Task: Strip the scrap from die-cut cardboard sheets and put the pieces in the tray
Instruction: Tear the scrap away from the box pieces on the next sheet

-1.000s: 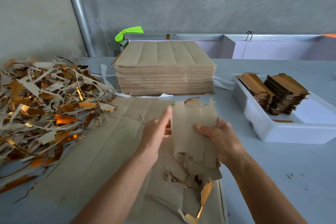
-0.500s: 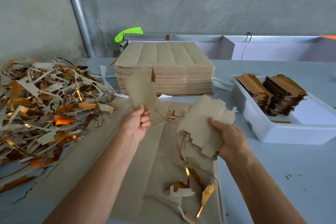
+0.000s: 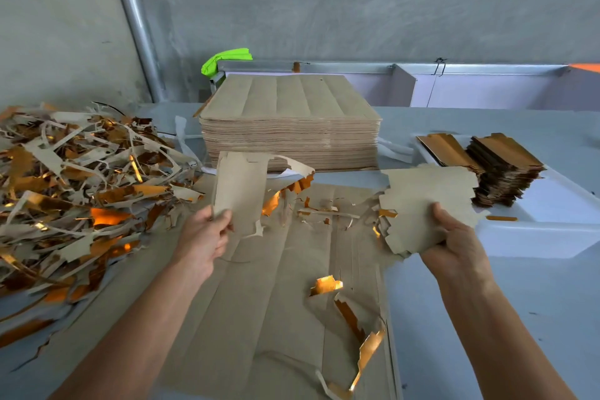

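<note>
Left hand: the left hand [image 3: 203, 237] pinches the lower edge of a torn scrap sheet [image 3: 242, 193], thumb in front and fingers curled behind; the sheet stands almost upright in front of the sheet stack [image 3: 290, 122].
Right hand: the right hand [image 3: 454, 242] grips a bundle of stripped pieces [image 3: 428, 204], fingers curled under it and thumb on top; the bundle is to the right of the sheet stack and its jagged right edge reaches over the near left rim of the tray [image 3: 532, 240].
Tray: white, to the right of the sheet stack, with two piles of finished pieces [image 3: 500, 169] at its far end; its near part shows bare floor.
Work sheet: a flat die-cut sheet [image 3: 259, 295] lies in front of the sheet stack, with small gold scraps [image 3: 326, 284] on it.
Scrap heap: a scrap heap [image 3: 71, 191] is to the left of the sheet stack, its edge close to the left hand.
Open room: bare table [image 3: 519, 312] lies in front of the tray, beside the right forearm.
</note>
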Motion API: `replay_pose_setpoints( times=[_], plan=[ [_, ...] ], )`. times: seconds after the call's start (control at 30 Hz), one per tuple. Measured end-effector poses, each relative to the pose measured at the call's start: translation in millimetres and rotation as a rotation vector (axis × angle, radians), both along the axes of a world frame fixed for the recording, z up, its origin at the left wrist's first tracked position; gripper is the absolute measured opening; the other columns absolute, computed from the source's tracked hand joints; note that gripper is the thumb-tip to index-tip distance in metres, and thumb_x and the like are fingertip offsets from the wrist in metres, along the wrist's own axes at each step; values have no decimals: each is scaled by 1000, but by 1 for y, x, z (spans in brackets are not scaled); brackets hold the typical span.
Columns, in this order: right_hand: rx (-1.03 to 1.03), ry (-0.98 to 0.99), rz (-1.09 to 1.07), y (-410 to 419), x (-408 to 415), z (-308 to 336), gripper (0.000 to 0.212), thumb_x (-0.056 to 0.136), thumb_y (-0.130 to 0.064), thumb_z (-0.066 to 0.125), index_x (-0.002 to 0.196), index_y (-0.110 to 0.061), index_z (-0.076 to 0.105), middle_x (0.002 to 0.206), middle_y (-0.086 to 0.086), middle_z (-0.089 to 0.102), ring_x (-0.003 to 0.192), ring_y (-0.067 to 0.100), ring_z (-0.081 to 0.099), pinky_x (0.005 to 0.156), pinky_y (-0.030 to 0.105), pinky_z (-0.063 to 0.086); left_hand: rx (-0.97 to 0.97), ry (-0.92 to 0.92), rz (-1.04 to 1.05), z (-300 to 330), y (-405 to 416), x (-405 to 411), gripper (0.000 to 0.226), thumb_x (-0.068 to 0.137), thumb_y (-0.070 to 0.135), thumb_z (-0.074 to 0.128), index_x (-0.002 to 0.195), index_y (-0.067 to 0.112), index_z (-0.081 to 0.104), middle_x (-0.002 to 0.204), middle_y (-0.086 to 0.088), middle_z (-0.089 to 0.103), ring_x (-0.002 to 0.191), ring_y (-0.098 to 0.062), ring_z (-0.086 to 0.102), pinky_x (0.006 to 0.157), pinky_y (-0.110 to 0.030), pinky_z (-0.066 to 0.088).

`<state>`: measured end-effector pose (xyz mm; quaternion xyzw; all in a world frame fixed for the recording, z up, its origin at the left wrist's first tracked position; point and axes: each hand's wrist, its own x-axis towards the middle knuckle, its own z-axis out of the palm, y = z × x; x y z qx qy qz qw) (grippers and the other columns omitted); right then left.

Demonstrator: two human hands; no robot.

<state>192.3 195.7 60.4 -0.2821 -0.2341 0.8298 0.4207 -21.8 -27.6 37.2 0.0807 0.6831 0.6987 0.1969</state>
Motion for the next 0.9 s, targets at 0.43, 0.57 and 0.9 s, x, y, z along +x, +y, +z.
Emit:
replay_pose_setpoints(
  times=[0.43, 0.57, 0.9],
  plan=[
    [90, -25, 95, -28, -27, 2, 22, 89, -1, 57, 104, -16, 62, 98, 2, 72, 84, 16, 69, 78, 43, 57, -29, 276, -171, 1, 49, 59, 47, 96, -2, 39, 122, 32, 59, 68, 7, 56, 44, -9, 42, 45, -20, 37],
    [88, -10, 151, -41, -38, 5, 28, 90, -3, 55, 118, -10, 60, 116, 11, 67, 102, 26, 64, 92, 51, 49, -153, 497, -264, 2, 56, 84, 3, 80, 27, 71, 78, 27, 72, 69, 17, 68, 69, 2, 61, 61, -6, 42],
    [127, -52, 44, -40, -33, 11, 21, 91, -1, 56, 107, -13, 62, 99, 3, 70, 89, 18, 67, 87, 45, 52, -44, 411, -185, 7, 52, 80, 18, 85, 7, 65, 69, 0, 65, 62, -8, 57, 59, -15, 46, 59, -27, 35]
  ],
)
